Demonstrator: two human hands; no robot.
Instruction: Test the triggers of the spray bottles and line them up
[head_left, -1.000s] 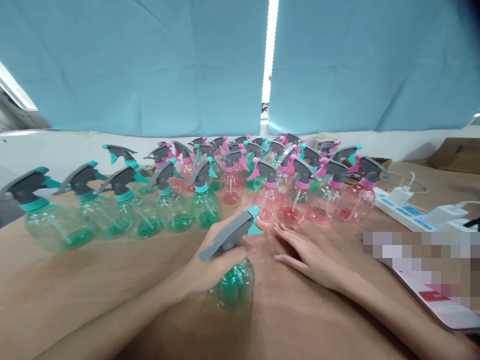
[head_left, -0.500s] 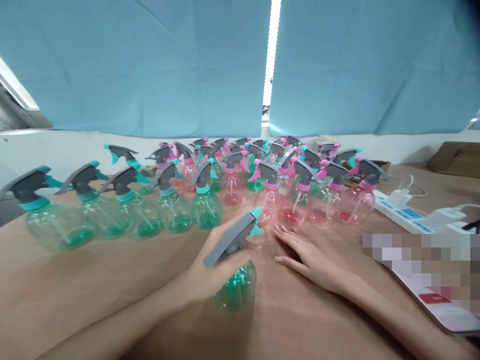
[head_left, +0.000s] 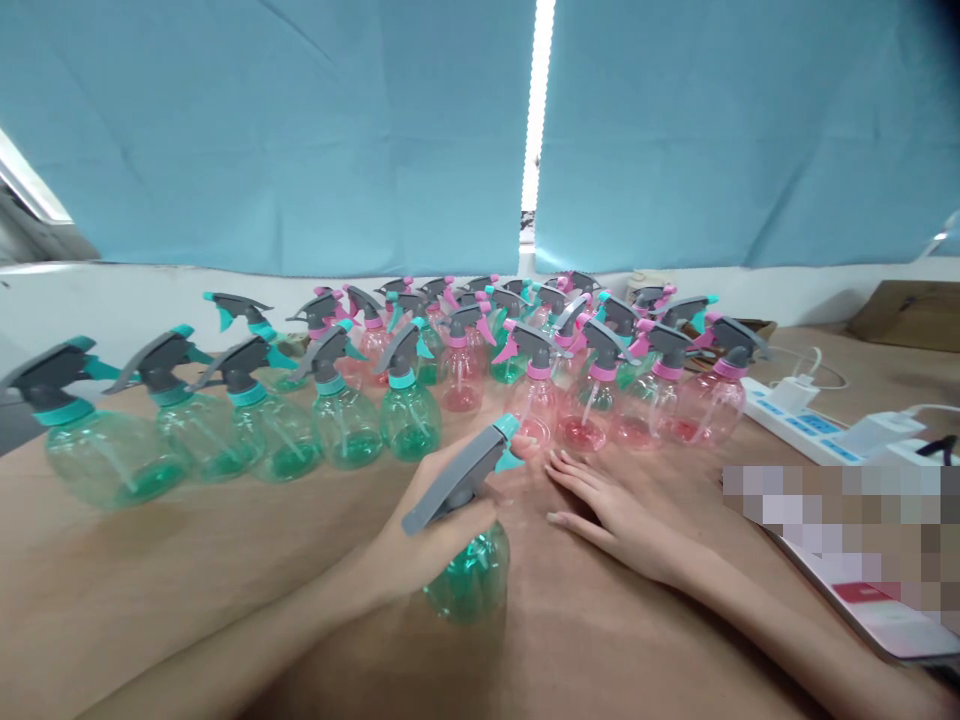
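Since the earlier frame, only the view is shifting slightly to the left; your hands and the bottles are keeping their places. Your left hand (head_left: 420, 540) is grasping the green spray bottle (head_left: 474, 582) around its neck, just under the grey spray head (head_left: 459, 480). The bottle is standing in front of you on the table (head_left: 225, 540), apart from the row of green bottles (head_left: 349, 430). Your right hand (head_left: 611, 510) is lying palm down beside it, fingers spread and gripping nothing, its fingertips pointing at the pink bottles (head_left: 585, 420). Whether your left fingertips are touching the nearest pink one, you cannot be telling from here. For a steady hold, you should be keeping the neck snug in your fingers, leaving the trigger unsqueezed, and minding the nozzle end, which is sitting close to the pink bottles.
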